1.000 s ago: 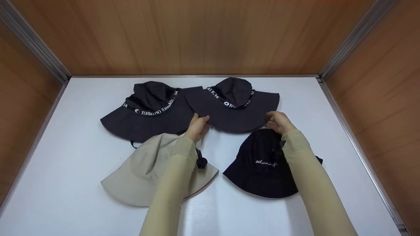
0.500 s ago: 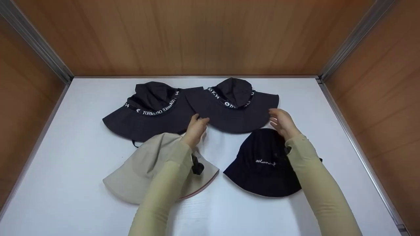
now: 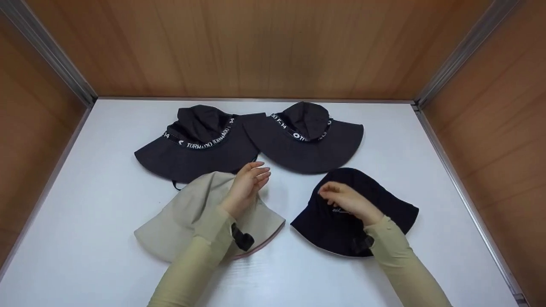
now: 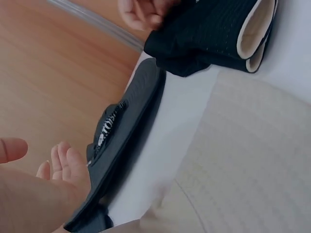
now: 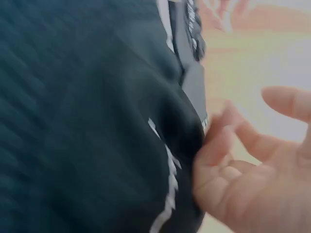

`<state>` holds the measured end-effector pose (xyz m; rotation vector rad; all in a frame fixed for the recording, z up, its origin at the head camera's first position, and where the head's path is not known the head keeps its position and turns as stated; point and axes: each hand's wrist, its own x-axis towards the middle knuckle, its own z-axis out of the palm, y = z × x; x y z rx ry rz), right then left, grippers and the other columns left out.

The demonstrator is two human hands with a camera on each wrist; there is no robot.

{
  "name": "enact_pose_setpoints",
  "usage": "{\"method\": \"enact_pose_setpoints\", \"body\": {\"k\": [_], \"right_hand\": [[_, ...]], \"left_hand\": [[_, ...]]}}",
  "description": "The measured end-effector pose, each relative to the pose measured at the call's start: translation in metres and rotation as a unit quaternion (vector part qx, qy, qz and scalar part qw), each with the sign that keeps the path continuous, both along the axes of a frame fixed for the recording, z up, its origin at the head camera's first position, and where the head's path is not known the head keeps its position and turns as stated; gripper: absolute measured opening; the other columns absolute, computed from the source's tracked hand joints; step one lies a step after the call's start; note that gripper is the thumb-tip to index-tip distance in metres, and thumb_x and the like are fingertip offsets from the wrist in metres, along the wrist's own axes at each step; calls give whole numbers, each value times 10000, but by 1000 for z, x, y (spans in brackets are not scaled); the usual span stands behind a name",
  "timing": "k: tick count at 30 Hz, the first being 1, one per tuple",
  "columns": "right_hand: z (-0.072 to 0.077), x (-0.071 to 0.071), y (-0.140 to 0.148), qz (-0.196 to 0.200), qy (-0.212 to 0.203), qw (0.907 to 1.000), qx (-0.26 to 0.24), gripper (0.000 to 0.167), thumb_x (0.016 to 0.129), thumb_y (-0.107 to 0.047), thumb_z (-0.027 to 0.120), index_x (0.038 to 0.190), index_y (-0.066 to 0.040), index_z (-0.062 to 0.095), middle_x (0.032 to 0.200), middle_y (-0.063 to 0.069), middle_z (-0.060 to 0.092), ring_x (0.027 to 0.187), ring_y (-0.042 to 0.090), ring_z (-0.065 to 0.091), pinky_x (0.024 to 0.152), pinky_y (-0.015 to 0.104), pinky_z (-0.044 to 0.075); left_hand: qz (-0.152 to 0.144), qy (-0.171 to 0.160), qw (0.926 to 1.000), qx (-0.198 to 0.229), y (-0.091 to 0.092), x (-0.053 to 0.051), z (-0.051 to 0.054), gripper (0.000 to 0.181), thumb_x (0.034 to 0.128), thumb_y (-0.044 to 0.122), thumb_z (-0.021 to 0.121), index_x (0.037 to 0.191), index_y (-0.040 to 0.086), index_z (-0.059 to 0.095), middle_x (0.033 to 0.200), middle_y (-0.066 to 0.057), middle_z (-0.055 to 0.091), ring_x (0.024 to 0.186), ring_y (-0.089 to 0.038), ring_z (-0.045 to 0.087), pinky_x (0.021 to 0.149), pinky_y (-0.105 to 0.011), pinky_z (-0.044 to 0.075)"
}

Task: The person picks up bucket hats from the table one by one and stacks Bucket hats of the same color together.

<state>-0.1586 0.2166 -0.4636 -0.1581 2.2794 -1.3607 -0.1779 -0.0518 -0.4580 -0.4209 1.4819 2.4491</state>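
Note:
My left hand (image 3: 245, 187) hovers above the right part of a beige bucket hat (image 3: 183, 226), its fingers loosely bent and nothing held. Over the crown of a black bucket hat (image 3: 388, 200) with white script is my right hand (image 3: 347, 198), its fingers relaxed and bare. In the right wrist view that hand (image 5: 257, 179) appears beside the black cloth (image 5: 97, 121); whether it touches cannot be told. Behind them lie two dark grey hats, one at left (image 3: 192, 166) and one at right (image 3: 307, 157), with white-lettered bands; their brims overlap.
All the hats lie on a white tabletop (image 3: 85, 204). A wooden panel (image 3: 264, 51) closes off the back, with a left side panel (image 3: 34, 128) and a right one (image 3: 490, 128). Metal strips run along the corners.
Both hands have left the right dark grey hat's brim and drawn back toward the person. The right hand has also shifted left over the black hat. The hats stay about where they were.

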Motion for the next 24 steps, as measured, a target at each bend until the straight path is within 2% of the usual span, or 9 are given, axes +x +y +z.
{"method": "enact_pose_setpoints", "body": {"k": [3,7,10,13,16,19,22,24], "right_hand": [[-8,9,-4,318,47,9994,90,294,956,-194,522,1122,43,574,1083,158,596,868,165,547,774,277,452],[-17,14,-4,467,114,9988,13,298,955,-169,525,1138,63,563,1130,191,587,909,156,552,830,281,453],[-22,16,-3,470,129,9988,83,295,955,-180,534,1142,44,571,1137,175,591,929,157,547,840,290,442],[-25,17,-2,474,86,9988,101,303,957,-201,537,1160,21,569,1165,166,583,979,195,551,856,309,437],[-28,18,0,461,72,9989,59,306,958,-211,539,1166,13,564,1177,159,574,1017,219,541,874,322,433],[-30,20,2,410,101,9991,15,290,954,-194,545,1148,19,564,1153,152,578,1006,191,531,878,316,430],[-33,20,4,378,123,9992,7,274,950,-186,552,1130,19,566,1125,139,580,978,153,516,870,305,422],[-34,20,3,383,134,9992,-21,273,950,-190,552,1129,17,564,1122,134,576,978,145,508,874,306,418]], "left_hand": [[65,191,9997,110,-13,6,5,196,963,-7,385,1148,-41,441,936,-60,552,844,-132,563,782,-227,474],[193,290,9993,-133,-36,8,10,161,956,-21,398,1109,-18,449,911,-35,546,785,-94,558,730,-196,468],[345,341,9979,-427,-60,6,15,159,954,-25,412,1108,-10,453,871,3,574,756,-69,577,719,-181,479],[689,341,9952,-599,-93,1,20,144,963,-12,408,1095,22,452,808,54,601,738,-43,586,718,-163,480],[1053,98,9920,-693,-131,-4,26,107,981,27,396,1058,91,433,775,96,597,733,-17,572,724,-139,469],[1216,-212,9902,-650,-166,-7,29,76,1003,81,358,1041,135,397,785,104,572,744,1,550,714,-116,458],[1313,-537,9875,-680,-193,-9,29,61,1007,122,357,1043,164,382,846,103,537,774,7,522,720,-115,446],[1391,-688,9841,-866,-207,-10,27,101,1004,142,361,1099,167,382,925,97,494,813,6,491,752,-117,434]]}}
